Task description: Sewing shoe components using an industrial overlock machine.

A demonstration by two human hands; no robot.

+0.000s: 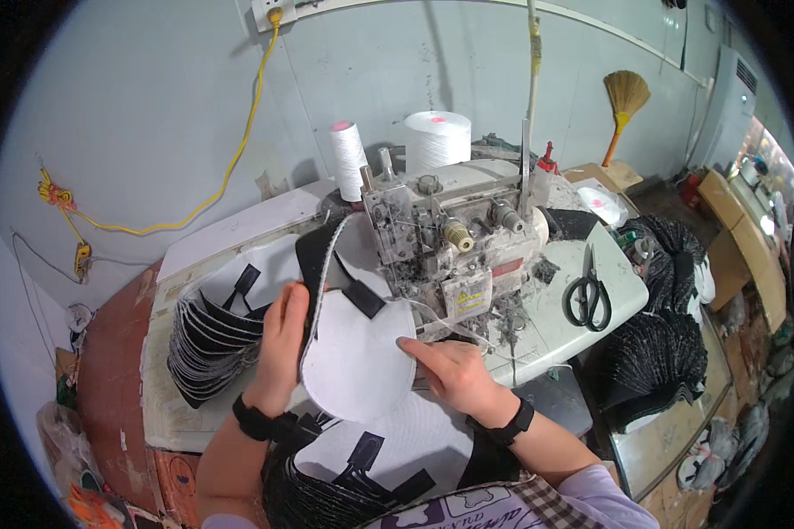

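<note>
In front of the sewing machine [468,238], a curved fabric piece [362,353], white inside and black outside with a black tab, is held up between my hands. My left hand [280,348] grips its left side, fingers together along the black face. At the right edge, my right hand [454,370] pinches the piece, index finger on the white face and the other fingers curled. A thread runs from the machine near that edge. Below, in my lap, lies a stack of similar pieces [326,485]. Another stack [212,344] sits on the table left of my left hand.
Black-handled scissors [588,300] lie on the table right of the machine. A thread cone [348,159] and a larger thread spool [438,141] stand behind. Dark fabric bundles [653,361] are piled at the right. A yellow cord [229,181] hangs along the wall, and a broom [625,106] leans there.
</note>
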